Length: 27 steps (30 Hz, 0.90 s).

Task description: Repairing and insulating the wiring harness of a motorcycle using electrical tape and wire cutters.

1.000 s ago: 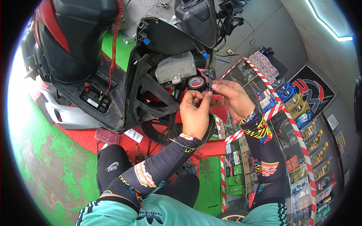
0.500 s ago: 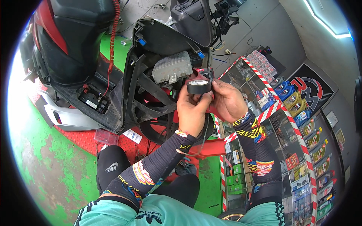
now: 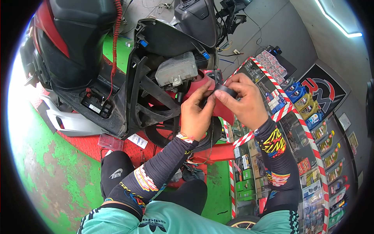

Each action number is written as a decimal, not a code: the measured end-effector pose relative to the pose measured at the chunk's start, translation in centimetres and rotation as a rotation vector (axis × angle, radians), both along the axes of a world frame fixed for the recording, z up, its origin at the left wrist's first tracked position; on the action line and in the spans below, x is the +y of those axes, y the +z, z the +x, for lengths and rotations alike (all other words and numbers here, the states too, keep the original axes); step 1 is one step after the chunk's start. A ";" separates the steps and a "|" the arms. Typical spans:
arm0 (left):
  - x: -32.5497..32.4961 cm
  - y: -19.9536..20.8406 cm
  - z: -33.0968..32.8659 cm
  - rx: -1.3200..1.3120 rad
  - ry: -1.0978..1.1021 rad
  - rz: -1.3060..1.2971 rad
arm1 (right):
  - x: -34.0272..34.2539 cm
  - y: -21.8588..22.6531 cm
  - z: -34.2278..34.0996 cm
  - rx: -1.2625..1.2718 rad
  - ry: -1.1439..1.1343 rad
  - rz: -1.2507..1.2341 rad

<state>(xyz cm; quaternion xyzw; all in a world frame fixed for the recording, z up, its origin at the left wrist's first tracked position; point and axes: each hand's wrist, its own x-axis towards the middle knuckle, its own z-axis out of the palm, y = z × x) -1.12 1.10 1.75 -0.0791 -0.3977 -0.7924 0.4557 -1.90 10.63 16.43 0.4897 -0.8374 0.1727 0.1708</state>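
Note:
In front of the scooter's stripped front end, my right hand (image 3: 251,104) grips a roll of black tape (image 3: 229,91) between thumb and fingers. My left hand (image 3: 196,116) is closed in a pinch just beside the roll; what lies between its fingertips is hidden. A thin dark cable (image 3: 212,136) hangs below the hands. Behind them are a red body panel (image 3: 223,111) and a translucent grey box (image 3: 178,69) set in the black plastic frame (image 3: 150,87) of the scooter.
On the left, a battery (image 3: 95,107) sits in an uncovered floorboard compartment, near a red coiled line (image 3: 115,43). A glass display case (image 3: 286,130) with striped edging stands at right, beside bottles. A clear plastic box (image 3: 110,142) lies on the red platform (image 3: 83,146).
The tape roll has passed from my left hand to my right and tilted over. My right hand has turned and risen slightly; my left hand stays almost in place.

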 end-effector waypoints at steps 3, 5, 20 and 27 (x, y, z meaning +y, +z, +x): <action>-1.3 0.0 0.4 -0.086 0.039 -0.153 | 1.1 0.8 -0.9 0.039 0.009 0.014; -2.2 -0.1 0.5 -0.129 0.025 -0.196 | 1.9 0.8 -1.5 0.105 0.032 0.019; -3.7 -0.3 0.2 -0.091 -0.407 -0.228 | 1.7 -3.0 -7.5 -0.441 -0.170 0.059; -3.9 0.9 1.4 -0.128 -0.465 -0.141 | 0.9 -5.0 -7.2 -0.751 0.204 -0.171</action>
